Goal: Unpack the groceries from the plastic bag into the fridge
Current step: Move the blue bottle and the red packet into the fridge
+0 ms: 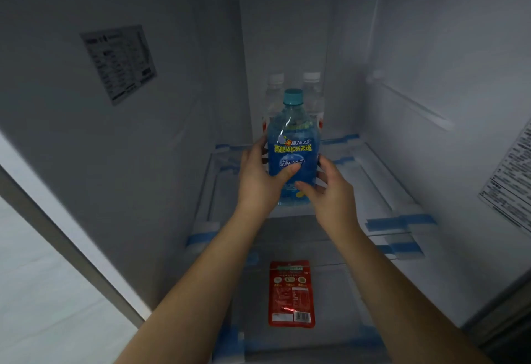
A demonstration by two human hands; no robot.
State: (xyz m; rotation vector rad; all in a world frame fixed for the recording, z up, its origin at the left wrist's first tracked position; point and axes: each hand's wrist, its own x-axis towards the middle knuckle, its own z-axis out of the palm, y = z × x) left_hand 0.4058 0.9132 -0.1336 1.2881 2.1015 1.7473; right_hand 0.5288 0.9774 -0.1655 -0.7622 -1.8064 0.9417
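Both hands hold one blue bottle (293,150) inside the fridge (161,122). On the left, the left hand (260,182) wraps round the bottle's side, with its thumb pressed flat on the blue label. On the right, the right hand (327,194) cups the low part of the bottle, with its fingers curled round it.

This bottle stands upright, over the near edge of the upper shelf (373,173). It is see-through plastic with a pale blue drink in it. Its cap is teal. Its label is bright blue, with yellow-green writing across the top and a white swirl mark in the middle. A small bit of yellow shows low down, by the right thumb.

Two clear bottles (311,96) with white caps stand far back on the same shelf, right behind the blue one.

One flat red packet (291,294) lies on the lower shelf (339,300), near us, between the two arms. It has small print and a barcode.

Blue tape (399,222) sticks to the shelf edges.
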